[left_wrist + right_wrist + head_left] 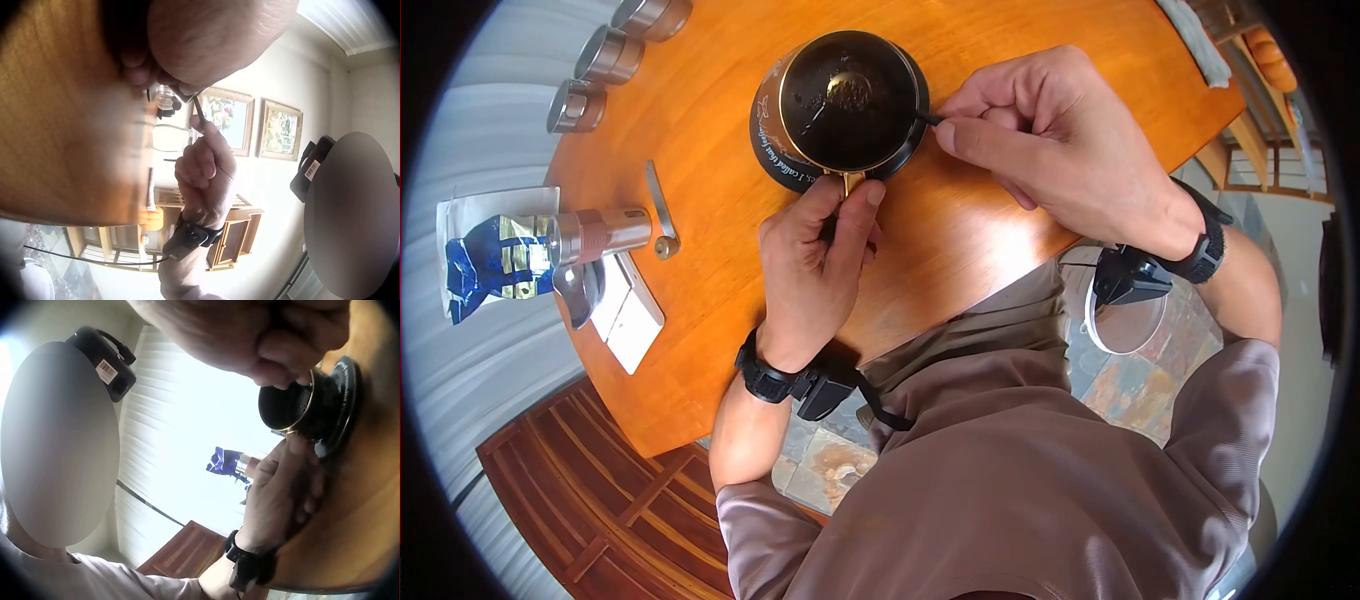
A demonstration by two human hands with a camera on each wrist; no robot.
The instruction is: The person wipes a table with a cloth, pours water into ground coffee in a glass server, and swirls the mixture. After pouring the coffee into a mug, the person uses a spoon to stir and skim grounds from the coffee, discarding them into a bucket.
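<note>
A black cup (855,140) with a gold rim stands on a black saucer (766,150) printed with white writing. Dark liquid fills part of it, and a round golden patch shows inside. At the near side, my left hand (815,265) pinches the cup's gold handle (852,183) between thumb and fingers. My right hand (1060,140) is at the cup's right edge, pinching a thin dark spoon-like handle (928,117) that reaches over the rim. The same handle (199,111) shows between the right fingertips in the left wrist view. Its far end is hidden inside the cup.
Left on the wooden table (710,300) are a metal hand grinder (615,230), a crank lever (658,205), a blue bag (500,260) and a white flat device (630,315). Metal canisters (610,55) line the far left. Below stand a wooden bench (610,500) and a white bucket (1125,325).
</note>
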